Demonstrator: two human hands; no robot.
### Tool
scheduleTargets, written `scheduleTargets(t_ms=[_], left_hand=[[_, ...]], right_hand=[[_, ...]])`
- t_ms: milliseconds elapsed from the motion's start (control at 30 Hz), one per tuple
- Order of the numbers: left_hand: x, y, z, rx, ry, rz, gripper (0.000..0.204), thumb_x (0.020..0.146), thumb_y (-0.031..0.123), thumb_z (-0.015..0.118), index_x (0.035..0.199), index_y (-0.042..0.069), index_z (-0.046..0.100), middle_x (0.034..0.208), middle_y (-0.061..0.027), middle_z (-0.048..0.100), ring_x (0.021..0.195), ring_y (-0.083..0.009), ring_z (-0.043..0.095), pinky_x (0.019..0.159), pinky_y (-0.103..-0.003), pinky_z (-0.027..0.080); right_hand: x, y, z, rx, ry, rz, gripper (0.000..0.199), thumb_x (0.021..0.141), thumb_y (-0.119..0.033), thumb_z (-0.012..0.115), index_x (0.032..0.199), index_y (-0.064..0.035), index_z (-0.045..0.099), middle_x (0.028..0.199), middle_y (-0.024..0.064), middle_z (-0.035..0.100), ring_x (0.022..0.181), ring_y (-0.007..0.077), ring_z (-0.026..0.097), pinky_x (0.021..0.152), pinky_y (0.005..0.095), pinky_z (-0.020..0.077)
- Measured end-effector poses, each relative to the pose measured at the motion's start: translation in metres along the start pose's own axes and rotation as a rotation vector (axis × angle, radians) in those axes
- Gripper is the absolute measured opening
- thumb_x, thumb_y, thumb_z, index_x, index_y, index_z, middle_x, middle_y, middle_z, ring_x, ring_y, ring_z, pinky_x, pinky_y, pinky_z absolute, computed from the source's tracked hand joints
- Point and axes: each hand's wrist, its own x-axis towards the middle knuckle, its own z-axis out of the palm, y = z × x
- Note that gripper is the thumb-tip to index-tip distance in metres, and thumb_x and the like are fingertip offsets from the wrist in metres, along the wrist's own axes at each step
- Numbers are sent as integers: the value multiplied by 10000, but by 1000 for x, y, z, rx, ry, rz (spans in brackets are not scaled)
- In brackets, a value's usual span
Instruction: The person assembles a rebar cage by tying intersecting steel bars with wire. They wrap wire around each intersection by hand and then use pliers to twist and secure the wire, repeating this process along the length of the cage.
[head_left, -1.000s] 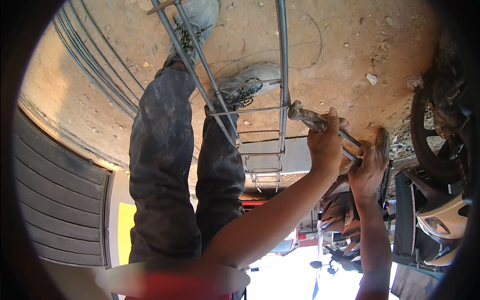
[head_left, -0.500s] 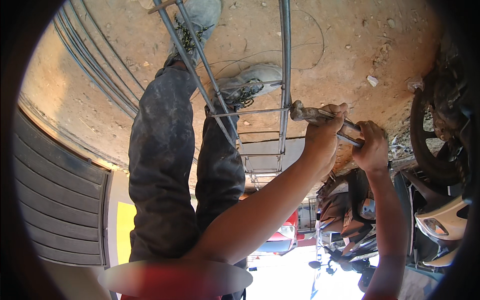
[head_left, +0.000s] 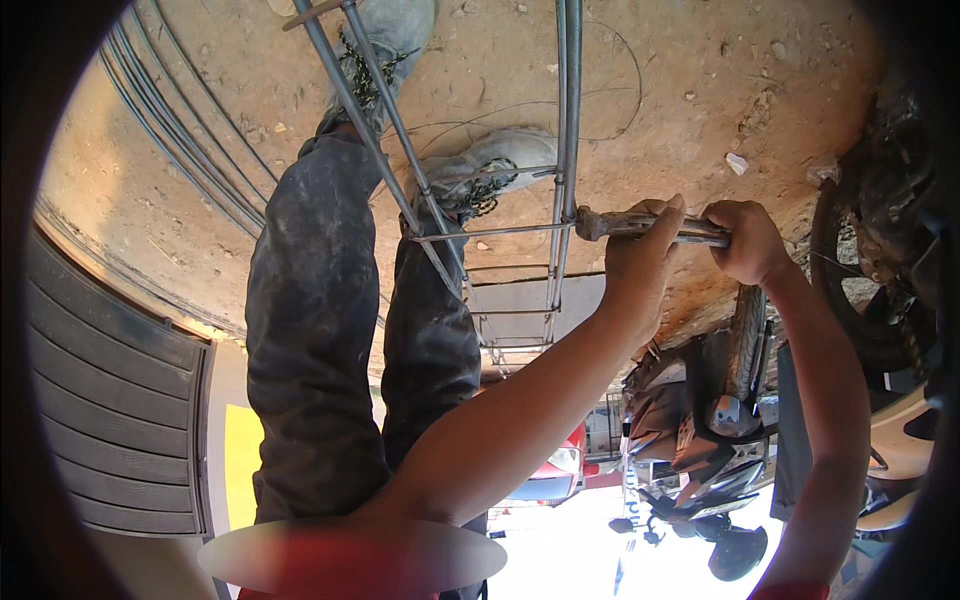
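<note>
A pair of rusty pincers (head_left: 592, 225) lies level against the steel rebar cage (head_left: 567, 130), its head at the joint of a long bar and a cross tie. My left hand (head_left: 640, 260) wraps the handles just behind the head, thumb stretched along them. At the far ends of the handles, my right hand (head_left: 748, 242) is closed in a fist. The two handles lie close together. Whatever the jaws grip at the joint is too small to make out. My legs (head_left: 315, 300) stand on the left side of the cage, one shoe (head_left: 500, 165) partly behind its bars.
Loose steel rods (head_left: 180, 130) lie on the dirt ground at the far left. A thin wire (head_left: 638, 80) loops over the soil beyond the cage. Parked motorcycles (head_left: 700, 430) crowd the right side, a dark wheel (head_left: 835, 250) close to my right arm. A dark slatted panel (head_left: 115, 380) stands at left.
The pincers have swung from slanting to nearly level, and their handles have come together. My right hand has risen and turned, its elbow moving outward to the right.
</note>
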Motion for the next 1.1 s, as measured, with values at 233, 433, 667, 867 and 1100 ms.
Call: scheduleTargets(t_ms=[233,433,667,867,1100], left_hand=[[-20,-2,-46,13,-263,-45,247,872,256,690,1056,91,667,1151,-120,653,1139,-220,552,1007,-428,387],[-44,0,-17,-398,-275,-293,245,820,320,640,707,144,511,678,-32,522,785,-230,561,812,-416,431],[-30,-1,29,-423,266,-203,358,816,306,596,611,188,328,565,14,314,566,-192,406,671,-374,393],[-15,-1,44,-494,445,-73,322,825,267,607,677,168,338,620,1,327,577,-162,390,646,-344,395],[-27,-10,5,-166,84,58,422,857,461,714,848,57,592,826,-101,642,833,-198,659,762,-335,490]], right_hand=[[-49,-42,-4,594,-702,493,103,783,-109,607,782,-16,649,660,64,635,609,202,619,582,373,475],[-72,-61,6,1600,-1139,560,172,708,-88,591,829,28,627,701,116,618,609,208,593,593,354,500],[-104,-88,-12,525,125,129,409,842,-224,628,1184,-4,583,968,148,648,866,261,657,780,368,513],[-97,-80,25,-137,335,349,253,738,-179,759,918,-57,628,768,116,613,690,326,632,624,436,501],[-87,-49,-5,317,-244,562,212,774,-150,752,743,-28,582,623,56,551,560,192,542,553,376,447]])
